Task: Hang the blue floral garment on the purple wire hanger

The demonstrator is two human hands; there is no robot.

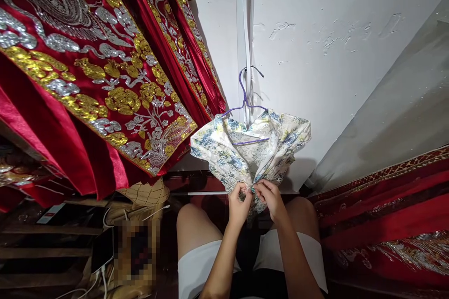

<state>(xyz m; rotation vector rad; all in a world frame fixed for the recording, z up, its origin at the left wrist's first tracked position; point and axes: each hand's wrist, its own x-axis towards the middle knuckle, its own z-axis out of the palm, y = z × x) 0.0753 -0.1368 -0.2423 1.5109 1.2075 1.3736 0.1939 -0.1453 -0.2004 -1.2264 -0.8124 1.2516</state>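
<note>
A short-sleeved floral blouse (231, 161), cream with blue and yellow flowers, hangs in front of me on a purple hanger (244, 98). The hanger's hook catches on a white cord or pipe running down the wall. My left hand (240, 198) pinches the left front edge of the blouse, low on its neck opening. Close beside it, my right hand (267, 195) pinches the opposite edge. Between the fingertips a small greenish spot shows, perhaps a button; its kind is too small to tell. The blouse's lower part is partly hidden behind my hands.
Red embroidered cloth (122, 98) with gold and silver sequins hangs at left. More red cloth (386, 224) lies along the right. At lower left, a phone (103, 250) with a white cable rests near a slatted wooden surface (45, 252). A white wall (315, 56) stands ahead.
</note>
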